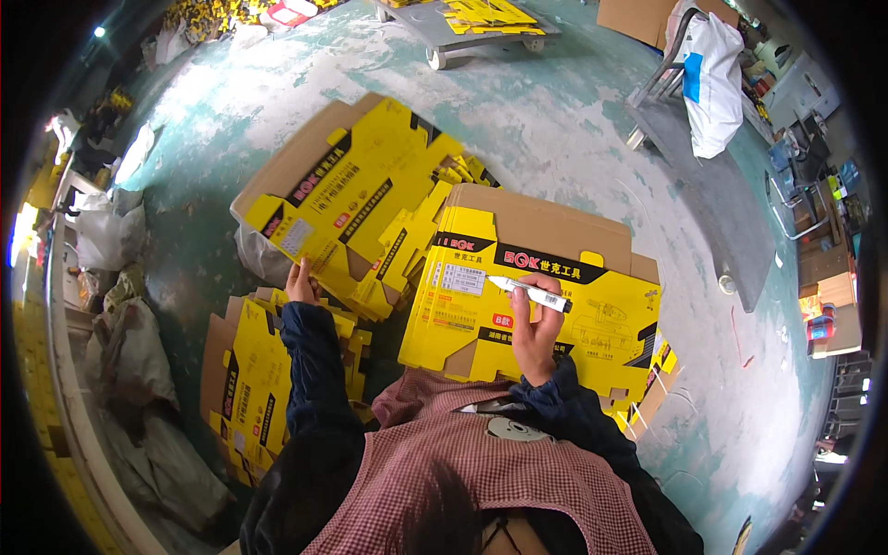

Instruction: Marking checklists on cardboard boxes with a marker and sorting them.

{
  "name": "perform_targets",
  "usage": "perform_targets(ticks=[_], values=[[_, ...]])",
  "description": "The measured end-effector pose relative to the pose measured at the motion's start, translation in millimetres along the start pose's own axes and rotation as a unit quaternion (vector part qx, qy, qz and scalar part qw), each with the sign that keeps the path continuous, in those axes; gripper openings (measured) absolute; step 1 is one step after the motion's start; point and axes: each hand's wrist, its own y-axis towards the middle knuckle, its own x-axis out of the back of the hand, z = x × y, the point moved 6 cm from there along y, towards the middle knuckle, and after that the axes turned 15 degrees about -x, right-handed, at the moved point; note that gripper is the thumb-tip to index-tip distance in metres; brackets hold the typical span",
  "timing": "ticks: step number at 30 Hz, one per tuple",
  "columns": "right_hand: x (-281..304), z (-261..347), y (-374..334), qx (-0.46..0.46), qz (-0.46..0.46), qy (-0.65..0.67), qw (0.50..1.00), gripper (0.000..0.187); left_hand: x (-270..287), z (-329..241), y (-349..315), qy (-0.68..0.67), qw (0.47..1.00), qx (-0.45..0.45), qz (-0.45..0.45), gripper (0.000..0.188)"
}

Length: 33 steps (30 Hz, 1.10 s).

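Observation:
My right hand (538, 328) is closed round a white marker pen (532, 293), held across the top of a stack of flat yellow cartons (592, 319) in front of me. The pen's left end lies over a small white label panel (461, 280) printed on the top carton. To the left, my left hand (302, 283) pinches the near left edge of another flat yellow carton (370, 176), its brown cardboard flap at the far left side. More folded cartons (402, 259) show beneath that one. My left thumb is partly hidden.
Another pile of flat yellow cartons (250, 384) lies by my left forearm. A grey wheeled platform (421, 26) with yellow cartons stands far ahead. At right, a white bag (717, 92) hangs on a cart (708, 185). Plastic bags (139, 388) line the left side.

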Motion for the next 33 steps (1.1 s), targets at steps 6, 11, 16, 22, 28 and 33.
perform_targets(ticks=[6,11,16,22,28,33], values=[[-21.9,1.0,6.9,0.031,-0.003,-0.102,0.994,0.011,36.0,31.2,-22.4,0.144,0.988,-0.042,0.022,0.024],[-5.5,-44.9,12.6,0.027,-0.038,-0.134,0.990,0.012,-110.6,-13.4,-142.8,0.078,0.957,0.104,0.258,0.026],[-21.0,-47.8,8.8,-0.003,-0.003,-0.144,0.990,0.013,-124.0,-25.1,-172.4,0.208,0.907,-0.034,0.363,0.028],[-17.3,-48.1,9.8,0.008,-0.017,-0.184,0.983,0.013,-148.3,-37.5,-188.5,0.326,0.847,-0.188,0.376,0.028],[-6.3,-32.0,3.8,0.012,-0.055,-0.091,0.994,0.010,-152.6,-24.3,-173.0,0.217,0.899,-0.016,0.379,0.032],[1.8,-49.4,-3.6,-0.027,-0.051,-0.049,0.997,0.011,-165.1,-11.3,-190.3,0.214,0.880,0.070,0.418,0.039]])
